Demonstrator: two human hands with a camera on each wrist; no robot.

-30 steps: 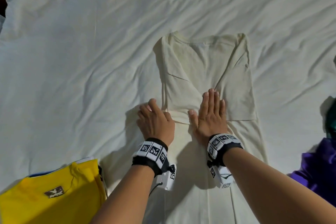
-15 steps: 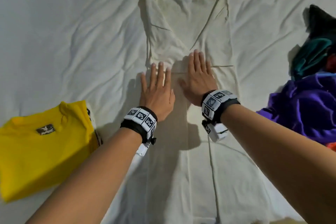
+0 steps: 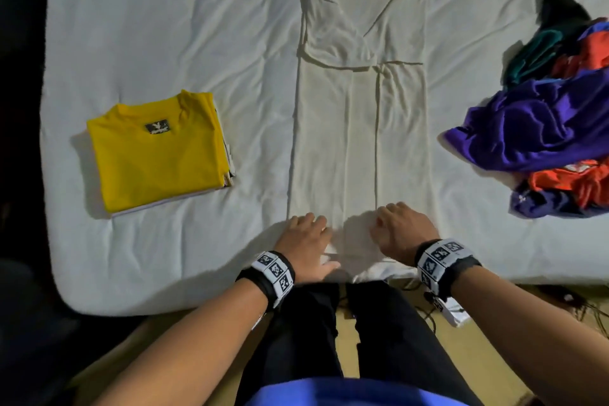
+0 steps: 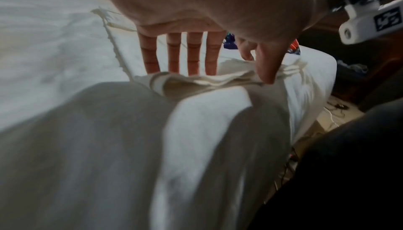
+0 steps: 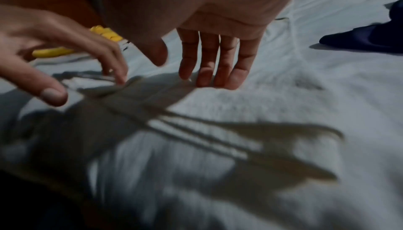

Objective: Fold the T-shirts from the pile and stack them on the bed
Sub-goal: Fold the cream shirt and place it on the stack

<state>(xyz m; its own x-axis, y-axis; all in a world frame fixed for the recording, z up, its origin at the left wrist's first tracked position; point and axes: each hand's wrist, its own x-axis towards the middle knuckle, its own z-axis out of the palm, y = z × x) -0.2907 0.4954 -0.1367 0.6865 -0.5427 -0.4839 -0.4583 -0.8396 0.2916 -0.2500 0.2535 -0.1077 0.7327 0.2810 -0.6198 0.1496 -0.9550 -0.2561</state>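
Note:
A cream T-shirt (image 3: pixel 359 128) lies lengthwise on the white bed (image 3: pixel 164 26), both sides and sleeves folded in to form a long strip. Both hands are at its bottom hem (image 4: pixel 196 82), near the bed's front edge. My left hand (image 3: pixel 308 236) has straight, spread fingers (image 4: pixel 193 58) touching the hem, thumb alongside. My right hand (image 3: pixel 402 227) hangs over the hem's right part, its fingers (image 5: pixel 218 71) nearly straight and their tips on the cloth. Neither hand visibly grips the fabric. A folded stack with a yellow shirt (image 3: pixel 155 148) on top sits to the left.
The unfolded pile (image 3: pixel 543 128) of purple, orange, teal and dark shirts lies at the right of the bed. My dark trousers (image 3: pixel 329 339) stand against the bed's near edge (image 3: pixel 164 303). Cables (image 3: pixel 428 313) trail on the floor below it.
Both hands have drawn back from the shirt's middle, where they pressed flat, to its bottom hem. The head view has pulled back and down, showing the whole strip and the bed edge.

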